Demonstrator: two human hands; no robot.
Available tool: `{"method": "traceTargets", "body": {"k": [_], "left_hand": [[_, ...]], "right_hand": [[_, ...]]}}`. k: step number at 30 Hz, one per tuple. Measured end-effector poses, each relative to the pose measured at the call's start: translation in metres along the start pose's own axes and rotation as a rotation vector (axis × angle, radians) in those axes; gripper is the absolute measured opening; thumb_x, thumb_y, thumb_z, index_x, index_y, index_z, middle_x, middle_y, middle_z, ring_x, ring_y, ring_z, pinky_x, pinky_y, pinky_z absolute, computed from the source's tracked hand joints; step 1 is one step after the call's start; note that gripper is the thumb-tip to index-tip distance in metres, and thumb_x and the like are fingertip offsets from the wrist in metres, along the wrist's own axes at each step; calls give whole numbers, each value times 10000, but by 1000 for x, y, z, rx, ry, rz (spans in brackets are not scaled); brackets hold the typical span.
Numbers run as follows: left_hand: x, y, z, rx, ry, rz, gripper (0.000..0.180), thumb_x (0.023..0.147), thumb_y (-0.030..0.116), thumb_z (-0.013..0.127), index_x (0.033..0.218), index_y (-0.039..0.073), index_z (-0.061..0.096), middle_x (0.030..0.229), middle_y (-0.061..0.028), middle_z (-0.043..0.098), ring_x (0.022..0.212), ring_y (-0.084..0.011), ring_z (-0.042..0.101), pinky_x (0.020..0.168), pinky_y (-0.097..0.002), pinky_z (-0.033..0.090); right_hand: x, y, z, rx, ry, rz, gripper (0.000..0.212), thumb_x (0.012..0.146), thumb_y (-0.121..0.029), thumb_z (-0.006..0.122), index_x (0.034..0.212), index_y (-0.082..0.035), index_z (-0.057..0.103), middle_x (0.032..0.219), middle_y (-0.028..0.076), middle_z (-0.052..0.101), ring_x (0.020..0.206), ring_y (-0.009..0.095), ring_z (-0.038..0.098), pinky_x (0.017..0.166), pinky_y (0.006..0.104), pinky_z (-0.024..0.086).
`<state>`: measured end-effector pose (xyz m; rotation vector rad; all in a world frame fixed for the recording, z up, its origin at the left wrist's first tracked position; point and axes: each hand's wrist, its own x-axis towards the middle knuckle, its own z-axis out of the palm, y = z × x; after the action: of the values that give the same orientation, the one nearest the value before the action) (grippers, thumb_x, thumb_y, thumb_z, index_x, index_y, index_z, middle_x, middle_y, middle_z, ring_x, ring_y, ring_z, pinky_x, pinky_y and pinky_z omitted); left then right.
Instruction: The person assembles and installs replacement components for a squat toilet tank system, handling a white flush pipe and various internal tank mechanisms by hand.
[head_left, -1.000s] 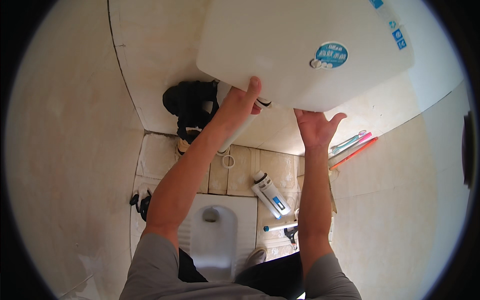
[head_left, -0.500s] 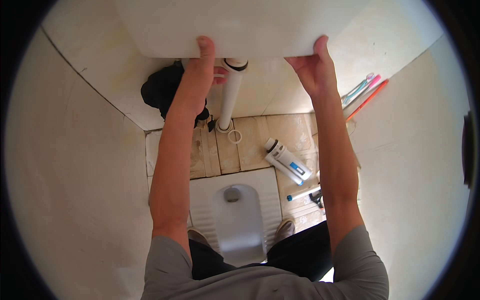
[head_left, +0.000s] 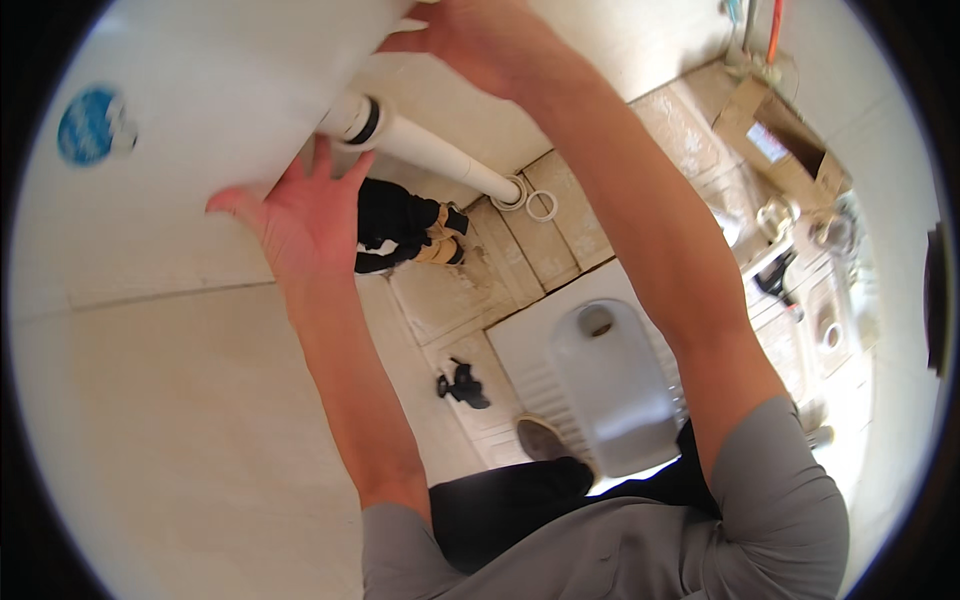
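A white toilet cistern (head_left: pixel 230 90) with a round blue sticker fills the upper left. My left hand (head_left: pixel 315 225) cups its lower corner, thumb along the near face and spread fingers reaching under the edge. Farther along the bottom edge, my right hand (head_left: pixel 480 50) bears on the cistern with its fingers extended; part of this hand is cut off by the view's top. Between my hands, a white flush pipe (head_left: pixel 440 150) with a black ring meets the cistern's underside and slants down to the floor. How the pipe joins the cistern is partly hidden.
Below are a squat toilet (head_left: pixel 620 390) and a loose white ring (head_left: pixel 541 206). A black and tan bundle (head_left: pixel 400 220) lies by the wall, a small black item (head_left: pixel 463 385) nearer me. An open cardboard box (head_left: pixel 780 145) and scattered parts lie right.
My view has swung left and tilted, bringing the cistern's blue sticker and the cardboard box into sight. My left hand's fingers have spread wider at the cistern's corner.
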<state>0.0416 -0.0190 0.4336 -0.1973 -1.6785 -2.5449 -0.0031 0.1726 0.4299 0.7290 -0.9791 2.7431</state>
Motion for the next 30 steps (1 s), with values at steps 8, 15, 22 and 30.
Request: {"method": "traceTargets", "body": {"k": [8,15,22,30], "left_hand": [[-4,-5,19,30,114,-21,996,826,830,404,1565,182,247,1514,23,414,1516,-366,72,1156,-750,33],[-6,-6,31,89,90,-27,968,886,821,244,1576,143,218,1613,21,308,1525,-333,53,1162,-722,73],[-3,-6,24,86,142,-35,1042,847,847,309,1556,88,235,1561,-59,361,1469,-327,201,1173,-711,144],[-1,-7,21,119,143,-40,1050,835,851,339,1549,86,254,1546,-66,372,1457,-324,223,1217,-635,157]], "right_hand": [[-20,70,-51,-461,94,-33,887,712,-428,855,1375,35,492,1187,174,647,1089,252,638,937,386,538],[-46,105,-36,-890,130,50,827,699,-347,860,1357,27,527,1238,206,623,1161,367,603,979,419,498],[-37,97,-25,-705,68,152,571,706,-182,851,1196,-19,609,1147,179,659,1077,366,627,904,440,513],[-38,112,-28,-888,96,-121,614,735,-173,844,1261,-22,565,1157,150,644,1077,352,627,888,426,525]]}}
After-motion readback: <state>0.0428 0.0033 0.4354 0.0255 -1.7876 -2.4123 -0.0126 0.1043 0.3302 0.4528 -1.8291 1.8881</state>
